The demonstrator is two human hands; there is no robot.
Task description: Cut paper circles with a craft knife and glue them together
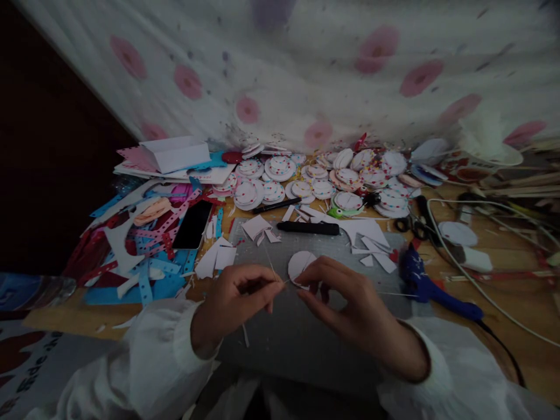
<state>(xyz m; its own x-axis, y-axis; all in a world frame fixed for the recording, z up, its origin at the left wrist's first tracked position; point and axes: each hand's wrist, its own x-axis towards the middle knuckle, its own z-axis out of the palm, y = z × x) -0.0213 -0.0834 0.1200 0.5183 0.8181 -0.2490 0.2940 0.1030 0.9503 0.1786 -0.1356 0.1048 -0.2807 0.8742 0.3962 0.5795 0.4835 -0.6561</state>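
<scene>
One wooden bench (pixel 79 318) bears a grey cutting mat (pixel 301 356), mostly bare along its near side, a glue gun (pixel 417 280) at its right edge. The right hand (pixel 350 297) overlaps a white paper disc (pixel 299 263), fingers curled, grip impossible to tell; just left, fingers of the left hand (pixel 242 294) pinch a thin pale strand (pixel 270 265).

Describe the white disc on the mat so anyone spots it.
Find the grey mat on the wooden table. On it, the white disc is partly hidden by the right hand. It's a full circle, unlike the irregular paper scraps beyond it.
</scene>
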